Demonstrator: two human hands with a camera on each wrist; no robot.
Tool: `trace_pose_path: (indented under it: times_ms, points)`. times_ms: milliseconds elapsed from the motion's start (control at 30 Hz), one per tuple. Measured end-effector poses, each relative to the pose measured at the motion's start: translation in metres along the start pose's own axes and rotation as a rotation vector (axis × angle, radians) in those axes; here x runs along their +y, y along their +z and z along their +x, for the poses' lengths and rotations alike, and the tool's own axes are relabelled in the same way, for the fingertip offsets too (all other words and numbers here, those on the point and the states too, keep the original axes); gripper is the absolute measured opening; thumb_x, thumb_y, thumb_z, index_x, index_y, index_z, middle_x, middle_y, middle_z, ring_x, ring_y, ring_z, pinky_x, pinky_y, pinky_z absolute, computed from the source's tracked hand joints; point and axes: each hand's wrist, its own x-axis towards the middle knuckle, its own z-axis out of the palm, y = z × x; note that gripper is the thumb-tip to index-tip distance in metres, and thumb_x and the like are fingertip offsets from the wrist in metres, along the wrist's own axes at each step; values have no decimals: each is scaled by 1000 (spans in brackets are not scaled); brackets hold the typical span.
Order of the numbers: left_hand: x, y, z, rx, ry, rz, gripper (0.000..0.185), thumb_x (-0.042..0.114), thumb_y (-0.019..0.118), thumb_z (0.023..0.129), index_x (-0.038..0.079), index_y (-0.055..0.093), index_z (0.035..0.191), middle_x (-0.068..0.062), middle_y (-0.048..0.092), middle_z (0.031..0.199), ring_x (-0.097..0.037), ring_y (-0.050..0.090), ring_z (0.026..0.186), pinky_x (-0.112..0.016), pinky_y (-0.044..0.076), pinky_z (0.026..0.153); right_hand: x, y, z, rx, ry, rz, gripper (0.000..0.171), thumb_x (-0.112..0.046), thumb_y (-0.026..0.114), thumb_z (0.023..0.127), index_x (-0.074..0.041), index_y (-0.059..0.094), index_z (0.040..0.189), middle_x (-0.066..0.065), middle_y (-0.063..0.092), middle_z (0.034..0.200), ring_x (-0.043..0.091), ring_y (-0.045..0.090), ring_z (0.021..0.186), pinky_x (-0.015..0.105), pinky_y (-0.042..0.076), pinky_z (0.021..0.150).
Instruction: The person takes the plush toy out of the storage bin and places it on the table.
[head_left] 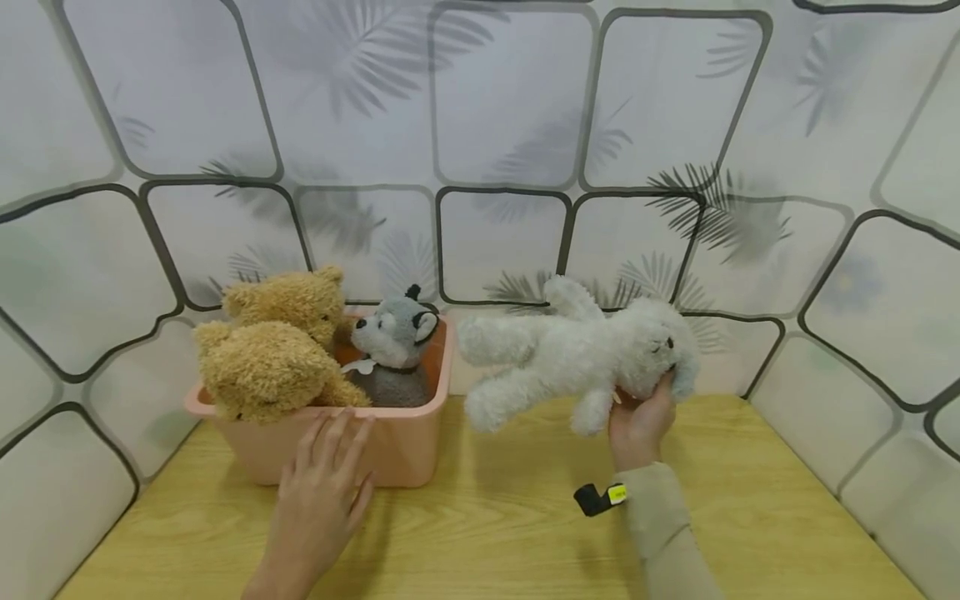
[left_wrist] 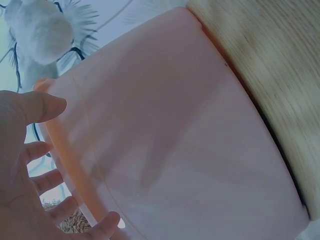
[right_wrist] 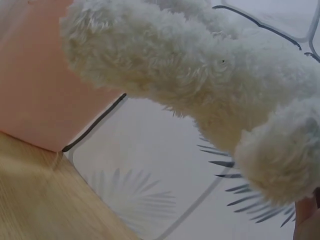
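A fluffy white plush dog [head_left: 577, 354] is held above the light wooden tabletop [head_left: 510, 517], lying roughly sideways in the air with its legs stretched toward the left and its head at the right. It is gripped near the head and neck by the right hand [head_left: 640, 423], whose fingers are curled up around the fur from below. In the right wrist view the same white fur [right_wrist: 200, 80] fills the upper part of the picture, with one shaggy limb hanging at the lower right.

Just to the left of the plush dog, a pale pink plastic bin [head_left: 405, 446] is seen standing on the tabletop, near the back wall. The left hand [head_left: 321, 498] is laid flat against the bin's front wall, fingers straight and spread, grasping nothing; in the left wrist view the fingers [left_wrist: 42, 107] are seen reaching up to the bin's rim [left_wrist: 65, 150].

Inside the bin, two tan curly-furred teddy bears [head_left: 273, 354] are piled at the left, one behind the other, and a small grey and white husky plush [head_left: 396, 346] is seated at the right, its head above the rim.

A small black device with a yellow label [head_left: 600, 497] is strapped at the right wrist, just above a beige sleeve [head_left: 663, 525]. The tabletop is enclosed at the back and sides by white panels printed with dark rounded frames and palm leaves [head_left: 510, 125].
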Motion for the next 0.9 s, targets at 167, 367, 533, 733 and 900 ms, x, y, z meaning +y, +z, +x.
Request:
trace_pose_path:
  times_ms: [167,367,533,733,900]
  points:
    - [0,0,1,1,-1,-7,69,52,15,108,9,55,142,-23,49,141,-50,48,122,-68,52,70,-1,-1,3,-11,-49,-52,30,-35,50,106,-11,59,121,7,61,102,22,61,64,40,52,67]
    - [0,0,0,6,1,-6,70,53,14,107,9,56,142,-23,49,141,-50,48,123,-68,52,69,-2,1,6,-34,-66,-89,30,-33,51,106,-11,59,124,8,62,105,22,63,66,40,53,67]
    - [-1,1,-1,7,-4,-7,67,52,16,108,9,56,142,-23,49,141,-50,47,123,-69,52,71,-1,3,7,-68,-76,-135,29,-31,55,105,-12,60,127,7,62,111,21,65,76,41,54,70]
    - [-1,1,-1,13,0,-3,69,53,14,108,9,56,141,-23,50,140,-50,48,123,-68,53,71,3,9,9,-111,-107,-232,26,-28,56,105,-12,61,125,7,65,107,18,63,71,38,52,67]
    - [0,2,0,18,4,-2,69,53,14,108,8,56,141,-23,50,140,-50,47,124,-68,52,72,4,14,12,-154,-125,-290,27,-25,55,106,-14,57,130,7,62,116,19,65,89,39,54,72]
